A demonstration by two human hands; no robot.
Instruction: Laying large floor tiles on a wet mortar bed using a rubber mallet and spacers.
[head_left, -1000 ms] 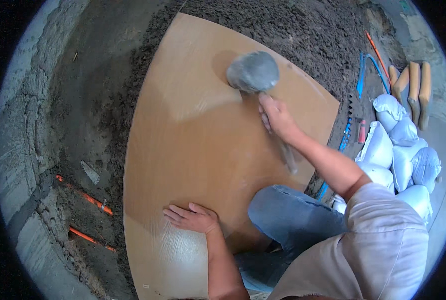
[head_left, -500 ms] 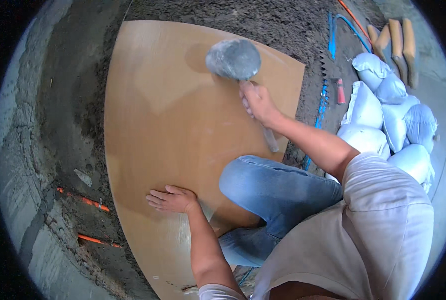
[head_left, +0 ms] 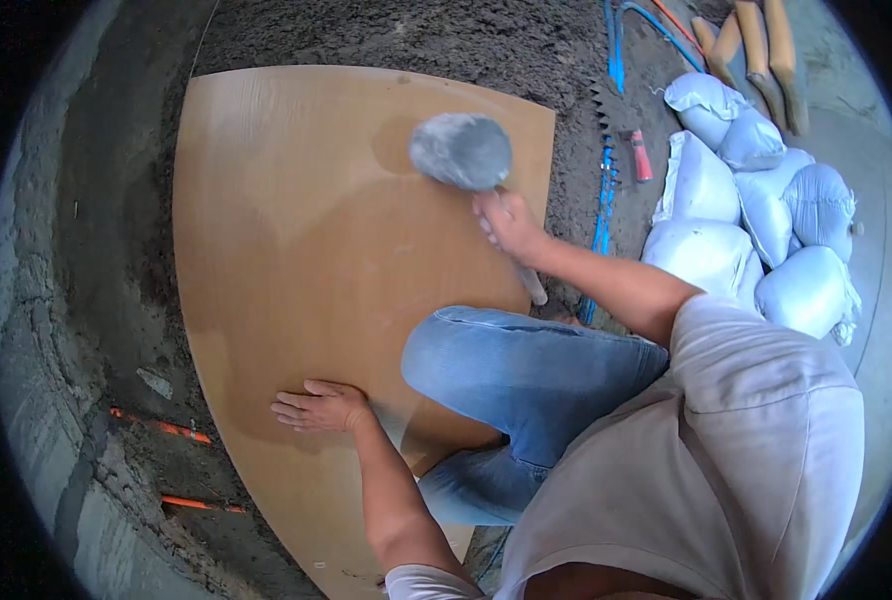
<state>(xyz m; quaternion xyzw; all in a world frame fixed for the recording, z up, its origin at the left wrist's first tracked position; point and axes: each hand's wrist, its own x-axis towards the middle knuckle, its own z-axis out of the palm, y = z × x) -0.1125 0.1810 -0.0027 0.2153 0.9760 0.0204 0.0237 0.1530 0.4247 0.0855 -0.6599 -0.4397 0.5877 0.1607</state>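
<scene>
A large mallet [head_left: 461, 152] with a grey, dusty, rounded head is in my right hand [head_left: 511, 226], whose fingers are closed round its pale handle. The handle's end sticks out below the fist. The head is over the far right part of a broad tan wooden panel [head_left: 286, 220]; a shadow lies left of it, and whether it touches the panel I cannot tell. Nearer to me, my left hand [head_left: 321, 406] rests flat on the panel, fingers stretched and holding nothing. My bent knee in jeans [head_left: 506, 360] is over the panel's right side.
White filled sacks [head_left: 701, 185] are piled at the right, with tan-and-grey long pieces [head_left: 766, 60] beyond them. A red-handled tool [head_left: 642, 156] lies by blue tubing [head_left: 603, 200]. Orange pipes [head_left: 181, 432] protrude at the left. Rough dark ground [head_left: 366, 35] borders the panel.
The whole view has shifted, so the panel appears further left. Against the panel, the mallet has come nearer to me and rightward. My left hand stays flat at about the same spot.
</scene>
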